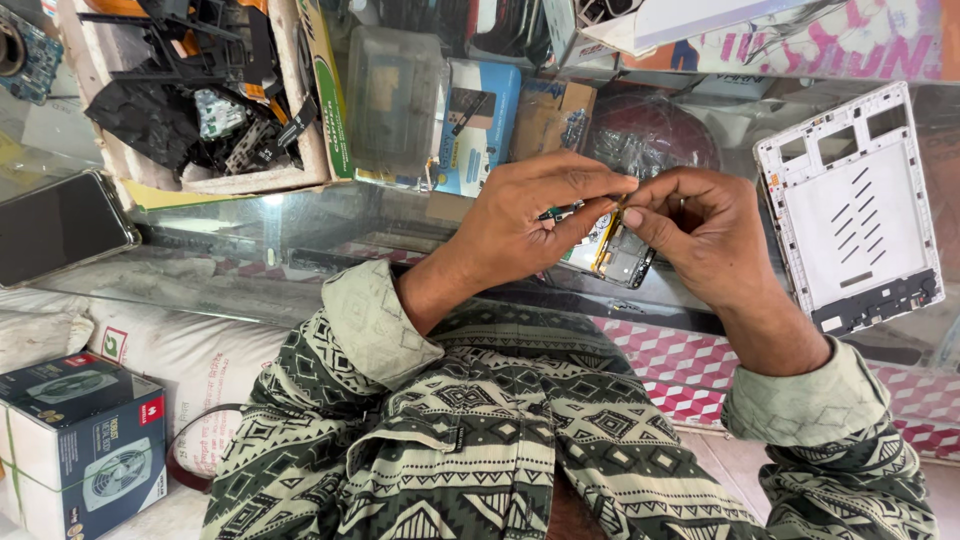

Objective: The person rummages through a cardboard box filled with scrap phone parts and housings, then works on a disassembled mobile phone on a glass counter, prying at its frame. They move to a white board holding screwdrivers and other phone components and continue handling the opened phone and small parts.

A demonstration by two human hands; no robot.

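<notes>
Head view: both hands meet over a glass table [300, 225], sleeves in a green and cream pattern.
Left hand [520, 225]: fingers drawn together, thumb and forefinger pinching a small dark part at the top edge of the opened phone [612, 250].
Right hand [700, 235]: thumb and forefinger pressed together on a thin yellow strip [608, 238] that runs down the phone's inside; the other fingers are curled.
Opened phone: held between the two hands, just above the table, its inner boards facing up.
White tablet frame [850, 205]: lies flat on the table, just to the right of the right hand.
Dark phone [60, 225]: screen up, well to the left of the left hand.
Tray of black parts [200, 90]: beyond the left hand, up and left.
Fan box [80, 440]: below table level, far left of the left sleeve.
</notes>
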